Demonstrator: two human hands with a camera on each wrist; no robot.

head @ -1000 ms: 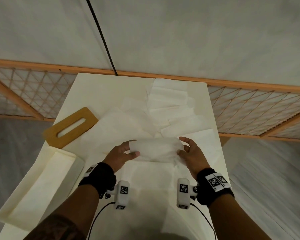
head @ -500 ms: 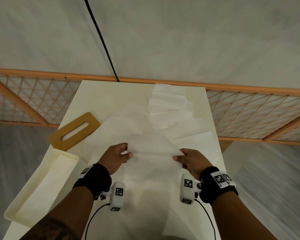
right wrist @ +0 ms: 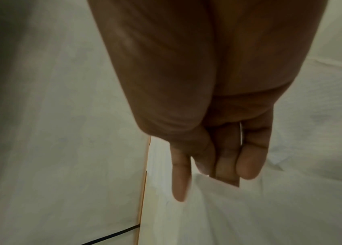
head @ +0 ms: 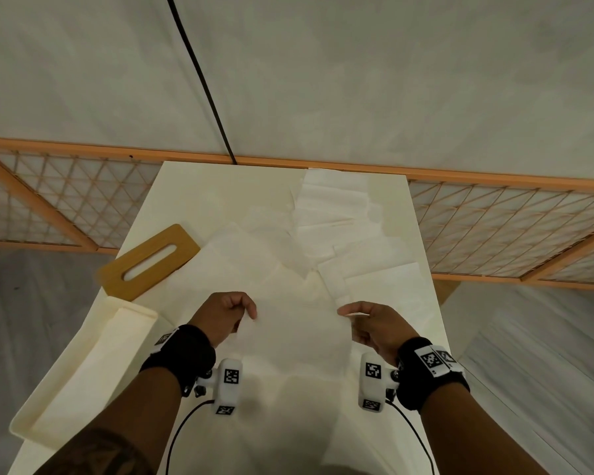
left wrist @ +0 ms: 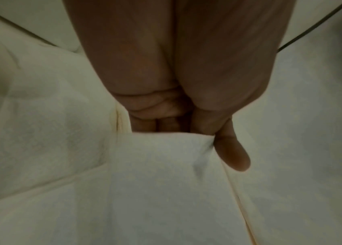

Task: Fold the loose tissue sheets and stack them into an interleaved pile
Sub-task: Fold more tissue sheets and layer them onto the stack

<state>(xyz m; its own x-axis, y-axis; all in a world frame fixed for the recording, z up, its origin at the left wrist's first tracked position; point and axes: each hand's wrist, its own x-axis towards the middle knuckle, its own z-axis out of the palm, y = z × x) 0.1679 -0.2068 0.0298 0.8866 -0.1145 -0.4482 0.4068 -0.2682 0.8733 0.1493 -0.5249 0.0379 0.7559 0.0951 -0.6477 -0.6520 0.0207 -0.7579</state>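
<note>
Pinching both far corners: left hand point(head: 225, 311) and right hand point(head: 367, 322) hold tissue sheet point(head: 297, 337) spread; flimsy, tears easily; keep to corners.

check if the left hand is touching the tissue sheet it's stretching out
Touching. In the left wrist view the left hand pinches the corner of the tissue sheet between thumb and fingers; the head view shows that grip too.

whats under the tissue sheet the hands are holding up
Under the thin white tissue sheet, pinched by the left hand and right hand, the cream table shows faintly through. Anything flat beneath stays hidden.
</note>
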